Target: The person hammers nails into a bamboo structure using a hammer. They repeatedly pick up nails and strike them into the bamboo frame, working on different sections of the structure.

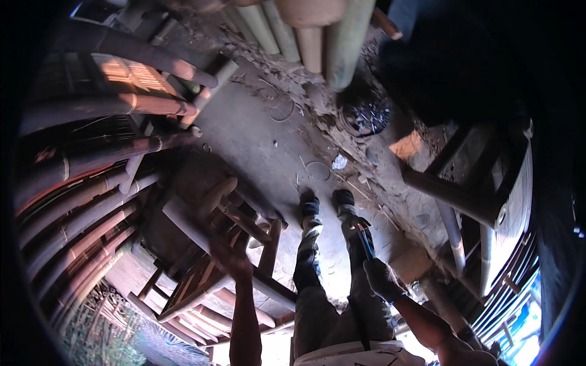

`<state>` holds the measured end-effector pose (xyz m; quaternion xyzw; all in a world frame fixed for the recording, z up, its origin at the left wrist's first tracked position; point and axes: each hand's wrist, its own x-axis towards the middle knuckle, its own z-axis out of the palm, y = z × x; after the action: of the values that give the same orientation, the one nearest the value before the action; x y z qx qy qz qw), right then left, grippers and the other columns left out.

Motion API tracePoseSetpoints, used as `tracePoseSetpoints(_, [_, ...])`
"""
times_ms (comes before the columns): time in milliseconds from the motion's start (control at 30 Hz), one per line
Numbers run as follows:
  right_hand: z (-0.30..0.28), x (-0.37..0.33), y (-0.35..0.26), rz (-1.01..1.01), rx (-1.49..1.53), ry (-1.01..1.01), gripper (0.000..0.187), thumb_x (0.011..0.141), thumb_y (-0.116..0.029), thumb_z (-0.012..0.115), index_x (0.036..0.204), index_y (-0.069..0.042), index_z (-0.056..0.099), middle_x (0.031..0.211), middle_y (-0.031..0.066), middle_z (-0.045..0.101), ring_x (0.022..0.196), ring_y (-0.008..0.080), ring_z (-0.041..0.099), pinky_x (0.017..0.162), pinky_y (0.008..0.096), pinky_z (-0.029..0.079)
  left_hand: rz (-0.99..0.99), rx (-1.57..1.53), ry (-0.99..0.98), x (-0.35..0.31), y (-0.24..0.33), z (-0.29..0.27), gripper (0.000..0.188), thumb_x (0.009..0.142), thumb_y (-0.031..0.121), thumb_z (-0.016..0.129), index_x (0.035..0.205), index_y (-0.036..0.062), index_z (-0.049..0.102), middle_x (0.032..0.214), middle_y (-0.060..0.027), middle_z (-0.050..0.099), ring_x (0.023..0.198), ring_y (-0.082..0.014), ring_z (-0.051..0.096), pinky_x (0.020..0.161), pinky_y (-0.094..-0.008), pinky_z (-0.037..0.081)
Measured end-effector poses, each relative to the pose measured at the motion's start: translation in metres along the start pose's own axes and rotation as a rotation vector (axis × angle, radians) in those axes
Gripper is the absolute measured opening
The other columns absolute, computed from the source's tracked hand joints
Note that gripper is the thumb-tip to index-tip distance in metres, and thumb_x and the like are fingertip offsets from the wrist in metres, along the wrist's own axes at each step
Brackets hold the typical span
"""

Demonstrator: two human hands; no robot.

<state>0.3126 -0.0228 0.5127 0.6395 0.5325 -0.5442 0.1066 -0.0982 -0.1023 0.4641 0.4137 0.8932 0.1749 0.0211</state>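
My right hand [383, 280] is closed around a hammer [366, 243] with a blue shaft. Its dark crosswise head points away from me, above my right leg. My left hand [232, 259] is smeared by motion and its fingers do not show clearly. It is at the rail of a bamboo frame [186, 222], which looks like a piece of furniture and stands left of my legs. Whether the hand grips the rail or only lies by it, I cannot tell.
Stacked bamboo poles [91, 152] fill the left side. Thick green bamboo lengths [348, 46] lean at the far edge, near a dark round container [366, 116]. Another bamboo frame [455, 195] stands right. Wire rings [318, 171] and a crumpled shiny scrap [339, 161] lie on the floor.
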Motion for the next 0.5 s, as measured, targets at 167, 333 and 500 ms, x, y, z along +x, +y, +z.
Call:
tracePoseSetpoints(167, [0.027, -0.024, 0.007, 0.291, 0.334, -0.048, 0.030, 0.100, -0.035, 0.058, 0.082, -0.011, 0.059, 0.060, -0.0037, 0.051, 0.053, 0.0081, 0.051, 0.046, 0.0304, 0.039, 0.221, -0.711, -0.294, 0.112, 0.166, 0.097, 0.023, 0.092, 0.006, 0.069, 0.115, 0.0052, 0.067, 0.101, -0.0118, 0.072, 0.091, -0.0249, 0.072, 0.077, -0.0339, 0.057])
tracePoseSetpoints(333, [-0.003, -0.027, -0.034, 0.426, 0.207, -0.208, 0.039, 0.098, -0.041, 0.056, 0.088, -0.003, 0.058, 0.066, 0.0109, 0.061, 0.056, 0.0228, 0.062, 0.051, 0.0389, 0.050, 0.434, -0.786, -0.435, 0.189, 0.334, 0.185, 0.039, 0.088, 0.018, 0.076, 0.124, 0.0062, 0.064, 0.102, -0.0123, 0.072, 0.084, -0.0226, 0.071, 0.077, -0.0331, 0.058])
tracePoseSetpoints(500, [-0.004, -0.027, -0.015, 0.508, 0.323, -0.294, 0.039, 0.097, -0.042, 0.053, 0.086, -0.004, 0.059, 0.067, 0.0093, 0.062, 0.049, 0.0209, 0.063, 0.049, 0.0378, 0.054, 0.385, -0.674, -0.474, 0.212, 0.391, 0.209, 0.034, 0.086, 0.019, 0.079, 0.114, 0.0035, 0.068, 0.097, -0.0105, 0.075, 0.083, -0.0194, 0.072, 0.075, -0.0296, 0.057])
